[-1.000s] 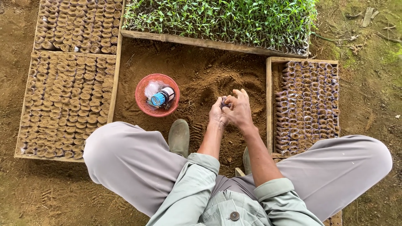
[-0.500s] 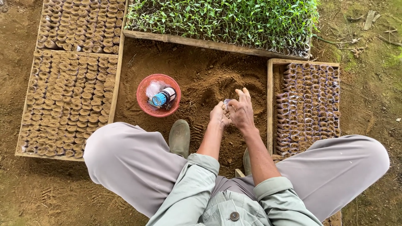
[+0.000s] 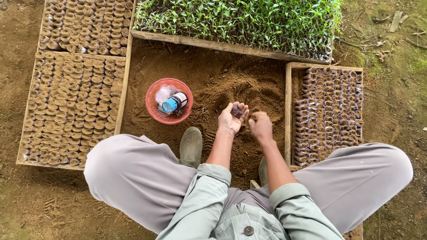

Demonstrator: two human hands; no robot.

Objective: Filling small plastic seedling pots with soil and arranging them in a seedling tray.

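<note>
While the small bag [image 3: 236,111] is cradled in the left hand [image 3: 231,119], palm up with fingers loosely curled round it, it's best kept upright and its mouth held open so nothing gets spilled. The right hand [image 3: 260,126] is bunched into a loose fist at 3 o'clock of it, just beside; whether soil is pinched inside can't be told. Loose soil [image 3: 231,84] is heaped right under both. At 9 o'clock, a red basket [image 3: 153,111] is loaded with a blue-capped bottle [image 3: 173,103] and clear plastic. Soil-filled bags are packed in the wooden trays at 9 [image 3: 71,106] and 3 [image 3: 327,111]; seedlings [image 3: 240,20] at 12.
</note>
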